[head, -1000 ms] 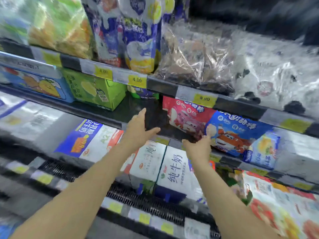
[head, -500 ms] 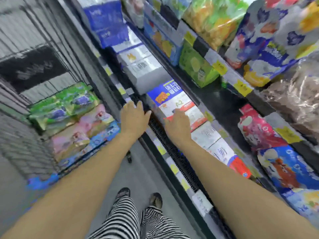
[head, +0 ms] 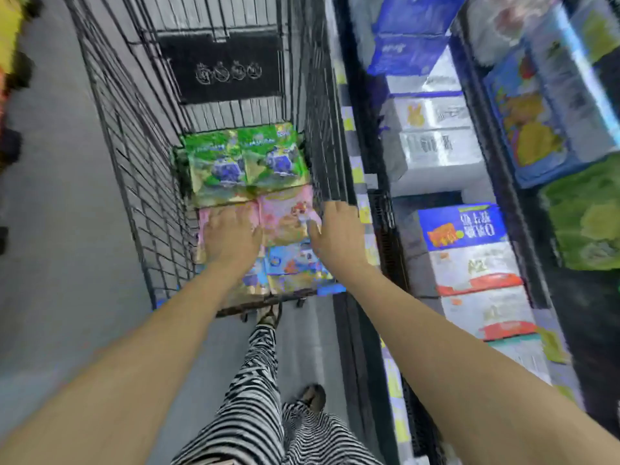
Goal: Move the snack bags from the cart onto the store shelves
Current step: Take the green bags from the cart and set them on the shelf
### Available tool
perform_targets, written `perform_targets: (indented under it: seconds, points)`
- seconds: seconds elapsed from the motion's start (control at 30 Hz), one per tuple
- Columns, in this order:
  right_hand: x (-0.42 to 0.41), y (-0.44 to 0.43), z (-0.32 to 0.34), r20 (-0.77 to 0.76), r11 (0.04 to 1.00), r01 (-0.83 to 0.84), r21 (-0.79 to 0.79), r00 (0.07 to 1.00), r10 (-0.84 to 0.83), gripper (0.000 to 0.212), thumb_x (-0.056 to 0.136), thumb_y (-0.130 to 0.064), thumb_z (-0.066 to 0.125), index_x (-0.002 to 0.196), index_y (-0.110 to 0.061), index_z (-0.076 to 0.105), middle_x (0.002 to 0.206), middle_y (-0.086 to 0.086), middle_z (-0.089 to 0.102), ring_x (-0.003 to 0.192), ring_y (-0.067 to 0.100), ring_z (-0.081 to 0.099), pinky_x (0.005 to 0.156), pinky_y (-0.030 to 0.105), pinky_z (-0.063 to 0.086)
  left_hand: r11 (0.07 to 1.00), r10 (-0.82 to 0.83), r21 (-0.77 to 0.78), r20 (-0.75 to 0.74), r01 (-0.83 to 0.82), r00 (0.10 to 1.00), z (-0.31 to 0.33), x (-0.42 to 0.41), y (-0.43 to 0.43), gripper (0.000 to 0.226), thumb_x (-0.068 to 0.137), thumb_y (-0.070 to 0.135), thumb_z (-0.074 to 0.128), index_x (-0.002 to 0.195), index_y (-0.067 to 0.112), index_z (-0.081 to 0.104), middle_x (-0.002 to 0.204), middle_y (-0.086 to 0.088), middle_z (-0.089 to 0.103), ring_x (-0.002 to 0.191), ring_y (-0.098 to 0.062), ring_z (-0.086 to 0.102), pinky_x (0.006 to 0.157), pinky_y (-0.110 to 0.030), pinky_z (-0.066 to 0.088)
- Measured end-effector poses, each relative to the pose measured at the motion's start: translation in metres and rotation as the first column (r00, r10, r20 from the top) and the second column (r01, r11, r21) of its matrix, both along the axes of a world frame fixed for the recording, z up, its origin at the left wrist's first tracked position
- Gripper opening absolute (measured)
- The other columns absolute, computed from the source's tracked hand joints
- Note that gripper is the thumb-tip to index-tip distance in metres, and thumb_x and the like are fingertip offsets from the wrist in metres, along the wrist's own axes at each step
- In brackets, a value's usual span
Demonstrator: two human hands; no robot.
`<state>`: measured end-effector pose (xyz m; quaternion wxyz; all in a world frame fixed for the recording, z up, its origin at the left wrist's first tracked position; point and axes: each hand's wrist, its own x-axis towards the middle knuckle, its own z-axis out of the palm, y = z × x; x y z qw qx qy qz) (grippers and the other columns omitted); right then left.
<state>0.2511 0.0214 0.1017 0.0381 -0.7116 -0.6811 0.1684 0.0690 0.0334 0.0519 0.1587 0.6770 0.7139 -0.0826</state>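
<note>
Snack bags lie flat in the wire cart (head: 144, 196): two green bags (head: 245, 162) at the far end, two pink bags (head: 285, 218) in the middle, and blue bags (head: 297, 263) nearest me. My left hand (head: 231, 236) rests palm-down on the left pink bag with its fingers stretched forward. My right hand (head: 339, 233) is at the right edge of the right pink bag, against the cart's side wall, and its thumb touches the bag. Neither hand has lifted a bag. Motion blur hides the fingertips.
The store shelves (head: 369, 203) run along the right, stocked with white and blue milk cartons (head: 463, 229) and a green box (head: 583, 223). A black sign panel (head: 221, 65) hangs at the cart's far end. My striped trouser legs (head: 261, 397) stand on the grey aisle floor.
My view swung left and down from the shelf to the cart. Both hands left the shelf edge and came down onto the pink bags in the cart.
</note>
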Motion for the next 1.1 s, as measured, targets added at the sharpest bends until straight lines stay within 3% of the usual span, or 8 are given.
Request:
perform_targets:
  seconds: [0.17,0.37,0.5,0.63,0.77,0.93,1.03,1.1]
  points:
    - [-0.026,0.081,-0.049,-0.052,0.988,-0.007,-0.151,0.999,-0.001,0.049,0.096,-0.04,0.047,0.127,-0.002,0.046,0.125,0.017,0.052,0.116,0.034,0.045,0.097,0.039,0.036,0.993,0.104,-0.065,0.002,-0.103,0.995,-0.037,-0.039,0.064,0.06,0.097,0.049,0.041,0.133,0.001,0.046,0.128,-0.029,0.05,0.121,-0.043,0.045,0.098,-0.048,0.041]
    - [-0.042,0.177,-0.119,-0.05,0.952,0.07,-0.297,0.995,-0.089,0.06,0.092,-0.048,0.052,0.128,0.0,0.044,0.128,0.02,0.05,0.12,0.037,0.044,0.095,0.042,0.038,0.965,0.24,-0.125,0.061,-0.231,0.969,-0.099,-0.076,0.142,0.079,0.096,0.056,0.038,0.152,0.004,0.017,0.144,-0.027,0.038,0.132,-0.044,0.036,0.106,-0.05,0.032]
    - [-0.046,0.226,-0.17,-0.089,0.912,0.166,-0.375,0.973,-0.213,0.064,0.089,-0.051,0.055,0.123,0.003,0.044,0.125,0.024,0.051,0.118,0.039,0.046,0.092,0.042,0.04,0.914,0.399,-0.134,0.11,-0.384,0.91,-0.135,-0.093,0.19,0.08,0.094,0.058,0.042,0.142,-0.005,0.033,0.131,-0.031,0.048,0.12,-0.045,0.048,0.099,-0.05,0.043]
    - [-0.046,0.259,-0.212,-0.148,0.835,0.294,-0.465,0.904,-0.401,0.073,0.082,-0.053,0.064,0.124,0.002,0.043,0.124,0.024,0.054,0.115,0.038,0.052,0.085,0.041,0.044,0.769,0.635,-0.221,0.156,-0.6,0.757,-0.173,-0.109,0.226,0.087,0.087,0.06,0.054,0.141,-0.005,0.034,0.132,-0.031,0.049,0.121,-0.045,0.05,0.094,-0.046,0.043]
    - [-0.047,0.275,-0.237,-0.236,0.725,0.399,-0.561,0.762,-0.603,0.074,0.077,-0.046,0.074,0.124,0.002,0.042,0.102,0.011,0.053,0.093,0.026,0.053,0.068,0.031,0.037,0.631,0.774,-0.327,0.325,-0.703,0.543,-0.194,-0.119,0.239,0.068,0.077,0.041,0.078,0.128,0.003,0.053,0.123,-0.013,0.063,0.108,-0.028,0.061,0.069,-0.026,0.038]
    - [-0.042,0.282,-0.248,-0.37,0.622,0.444,-0.645,0.531,-0.763,0.045,0.071,-0.025,0.084,0.078,-0.008,0.042,0.069,-0.003,0.042,0.078,0.018,0.047,0.06,0.03,0.038,0.527,0.822,-0.455,0.488,-0.718,0.295,-0.208,-0.13,0.241,0.061,0.065,0.018,0.089,0.116,0.001,0.059,0.103,-0.008,0.067,0.084,-0.014,0.06,0.04,-0.01,0.041]
    - [-0.039,0.278,-0.246,-0.399,0.582,0.348,-0.735,0.472,-0.786,0.044,0.075,-0.014,0.081,0.097,-0.009,0.043,0.081,0.0,0.055,0.063,0.012,0.056,0.062,0.021,0.045,0.545,0.813,-0.491,0.507,-0.68,0.285,-0.206,-0.136,0.239,0.077,0.057,0.021,0.093,0.12,0.007,0.051,0.108,-0.003,0.066,0.093,-0.018,0.064,0.072,-0.024,0.056]
    - [-0.041,0.274,-0.242,-0.45,0.605,0.287,-0.743,0.455,-0.769,0.063,0.069,-0.009,0.084,0.119,-0.006,0.044,0.108,0.005,0.062,0.081,0.014,0.067,0.065,0.016,0.053,0.56,0.797,-0.49,0.539,-0.668,0.272,-0.197,-0.133,0.235,0.073,0.063,0.011,0.089,0.122,0.013,0.047,0.105,-0.001,0.063,0.093,-0.016,0.06,0.083,-0.03,0.052]
